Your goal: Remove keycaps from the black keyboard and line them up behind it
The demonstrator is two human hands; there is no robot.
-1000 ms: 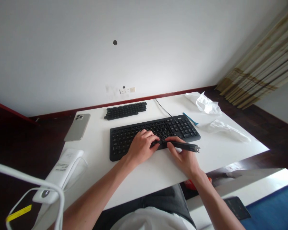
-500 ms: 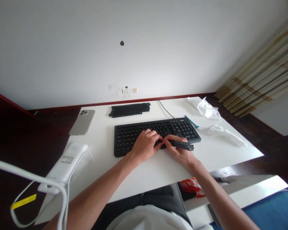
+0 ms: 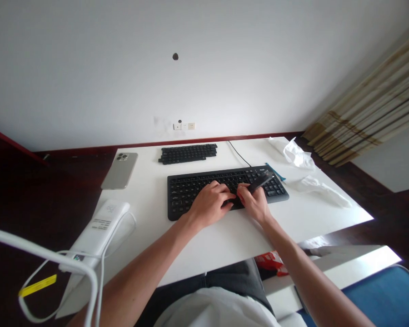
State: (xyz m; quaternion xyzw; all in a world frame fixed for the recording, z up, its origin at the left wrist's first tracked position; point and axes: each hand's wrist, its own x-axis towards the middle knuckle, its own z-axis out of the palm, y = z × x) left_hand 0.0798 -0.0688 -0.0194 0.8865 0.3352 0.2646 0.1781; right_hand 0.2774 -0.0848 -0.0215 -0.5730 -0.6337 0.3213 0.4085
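Observation:
A black full-size keyboard [image 3: 187, 196] lies across the white table in front of me. My left hand [image 3: 211, 200] rests on its lower middle, fingers bent over the keys and thumb apart from the index finger. Close beside it, my right hand [image 3: 254, 202] is closed around a slim black tool [image 3: 261, 180], whose kind I cannot make out. The tool's long end slants up to the right over the number pad. Its other end and the right fingertips, down at the keys, are hidden by my hand. Behind the keyboard are black keycaps [image 3: 189, 153], set close together in rows.
A phone [image 3: 121, 170] lies at the back left, and a white power strip [image 3: 100, 229] with looping white cable [image 3: 37, 254] is nearer. A blue thin stick [image 3: 275, 171] and crumpled white wrapping [image 3: 297, 153] lie to the right. The keyboard's cord [image 3: 239, 153] runs backward.
My right hand has turned, so the black tool now points up and away over the number pad instead of lying low to the right. The view has shifted slightly.

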